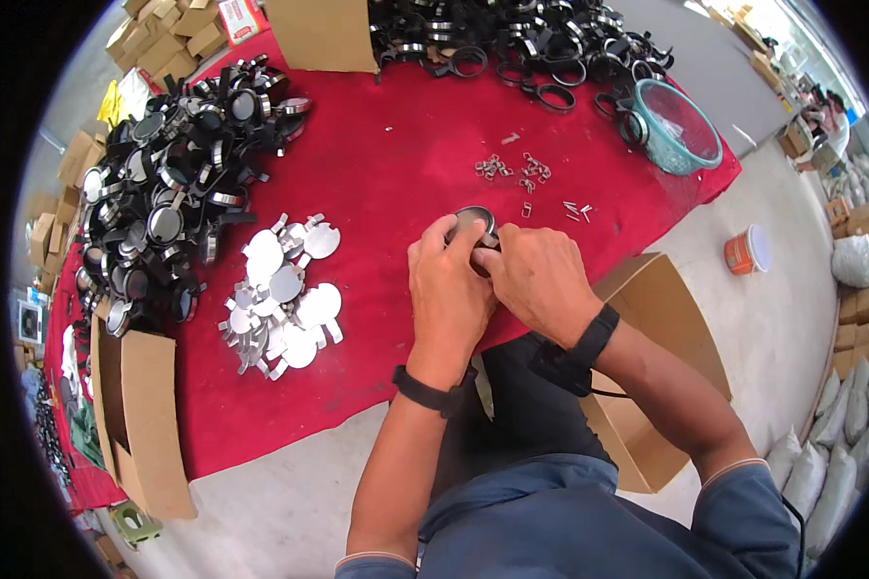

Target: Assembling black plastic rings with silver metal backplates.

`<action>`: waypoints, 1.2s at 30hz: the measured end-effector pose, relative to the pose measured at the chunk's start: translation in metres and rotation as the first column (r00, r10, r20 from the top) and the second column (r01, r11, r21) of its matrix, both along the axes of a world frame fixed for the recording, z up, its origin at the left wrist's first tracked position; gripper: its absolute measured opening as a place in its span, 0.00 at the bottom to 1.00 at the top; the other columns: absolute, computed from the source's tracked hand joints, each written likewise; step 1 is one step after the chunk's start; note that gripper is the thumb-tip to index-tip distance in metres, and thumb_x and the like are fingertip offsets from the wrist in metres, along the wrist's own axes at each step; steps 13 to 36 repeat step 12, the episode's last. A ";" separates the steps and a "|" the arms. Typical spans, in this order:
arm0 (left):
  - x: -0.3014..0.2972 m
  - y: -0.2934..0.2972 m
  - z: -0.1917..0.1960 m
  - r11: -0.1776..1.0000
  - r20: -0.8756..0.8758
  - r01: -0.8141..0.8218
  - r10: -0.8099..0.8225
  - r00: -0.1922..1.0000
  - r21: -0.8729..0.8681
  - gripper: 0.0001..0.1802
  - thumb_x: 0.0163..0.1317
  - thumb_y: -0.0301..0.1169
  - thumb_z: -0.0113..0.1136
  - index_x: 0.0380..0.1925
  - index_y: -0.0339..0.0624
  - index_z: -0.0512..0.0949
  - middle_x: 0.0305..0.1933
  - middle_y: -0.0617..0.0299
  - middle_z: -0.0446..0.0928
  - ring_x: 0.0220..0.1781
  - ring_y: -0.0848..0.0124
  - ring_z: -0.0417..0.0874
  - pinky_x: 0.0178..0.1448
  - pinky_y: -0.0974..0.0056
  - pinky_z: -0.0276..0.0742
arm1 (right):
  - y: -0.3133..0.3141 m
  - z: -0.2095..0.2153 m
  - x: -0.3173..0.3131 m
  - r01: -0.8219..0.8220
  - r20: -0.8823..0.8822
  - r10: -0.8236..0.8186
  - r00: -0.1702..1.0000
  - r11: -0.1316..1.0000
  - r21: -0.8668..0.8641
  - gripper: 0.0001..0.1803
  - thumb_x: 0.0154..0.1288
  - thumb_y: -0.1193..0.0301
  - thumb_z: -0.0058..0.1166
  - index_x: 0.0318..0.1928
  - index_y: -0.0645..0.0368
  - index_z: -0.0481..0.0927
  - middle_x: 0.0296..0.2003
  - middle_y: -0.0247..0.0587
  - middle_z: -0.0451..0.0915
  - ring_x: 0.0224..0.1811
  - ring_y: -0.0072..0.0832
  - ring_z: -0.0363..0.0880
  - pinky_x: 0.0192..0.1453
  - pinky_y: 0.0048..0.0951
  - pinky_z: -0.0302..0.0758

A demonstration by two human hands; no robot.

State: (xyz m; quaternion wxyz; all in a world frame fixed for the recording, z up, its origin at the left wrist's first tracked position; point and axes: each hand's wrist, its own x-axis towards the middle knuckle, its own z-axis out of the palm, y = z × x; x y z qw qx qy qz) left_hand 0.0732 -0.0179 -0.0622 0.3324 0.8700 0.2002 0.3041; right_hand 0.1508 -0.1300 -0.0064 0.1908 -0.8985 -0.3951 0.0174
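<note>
Close to the near edge of the red-covered table, both hands meet on a small round part (473, 216) with a dark, shiny rim. My left hand (449, 294) wraps its fingers round the left side of it. My right hand (547, 280) pinches at its right side, and the fingertips there are partly hidden. Left of my hands lies a pile of flat silver discs with tabs (285, 285). Beyond my right hand are small metal clips (493, 168) and a few thin metal pins (577, 210).
Black-and-silver round parts (164, 183) heap up at the left, black rings (555, 96) at the back. A teal basket (681, 125) stands at the far right corner. Cardboard boxes sit by the left edge (154, 415) and below the right edge (661, 338). A bucket (746, 251) is on the floor.
</note>
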 end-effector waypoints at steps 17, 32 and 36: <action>-0.015 0.014 0.021 0.968 -0.108 0.157 -0.180 0.978 -0.195 0.35 0.54 0.32 0.84 0.65 0.40 0.86 0.77 0.44 0.79 0.78 0.48 0.79 0.81 0.51 0.75 | -0.072 -0.035 0.017 -0.042 0.063 0.032 0.997 0.985 0.169 0.18 0.85 0.59 0.50 0.42 0.60 0.85 0.36 0.54 0.86 0.45 0.57 0.87 0.49 0.56 0.81; -0.015 0.014 0.021 0.968 -0.108 0.157 -0.180 0.978 -0.195 0.35 0.54 0.32 0.84 0.65 0.40 0.86 0.77 0.44 0.79 0.78 0.48 0.79 0.81 0.51 0.75 | -0.072 -0.035 0.017 -0.042 0.063 0.032 0.997 0.985 0.169 0.18 0.85 0.59 0.50 0.42 0.60 0.85 0.36 0.54 0.86 0.45 0.57 0.87 0.49 0.56 0.81; -0.015 0.014 0.021 0.968 -0.108 0.157 -0.180 0.978 -0.195 0.35 0.54 0.32 0.84 0.65 0.40 0.86 0.77 0.44 0.79 0.78 0.48 0.79 0.81 0.51 0.75 | -0.072 -0.035 0.017 -0.042 0.063 0.032 0.997 0.985 0.169 0.18 0.85 0.59 0.50 0.42 0.60 0.85 0.36 0.54 0.86 0.45 0.57 0.87 0.49 0.56 0.81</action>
